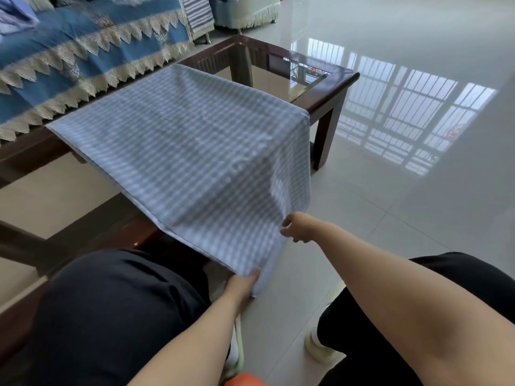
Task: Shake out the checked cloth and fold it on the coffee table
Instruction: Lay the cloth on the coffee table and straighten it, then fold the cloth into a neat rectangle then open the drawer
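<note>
Here both hands, left [243, 284] and right [296, 227], grip the checked cloth [181, 140] (near edge) over the coffee table [328, 90].

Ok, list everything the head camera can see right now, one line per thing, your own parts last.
checked cloth: one, blue and white, spread over the near end of the coffee table, its near edge lifted off the table
coffee table: one, dark wood frame with glass top, centre
sofa cover: one, blue with cream lace trim, upper left
striped cloth: one, grey and white, hanging at top
floor: pale glossy tiles, reflecting barred windows
shoe: one, pale, bottom right
legs: two, black trousers, bottom
left hand: grips the cloth's near corner
right hand: pinches the cloth's right edge
</note>
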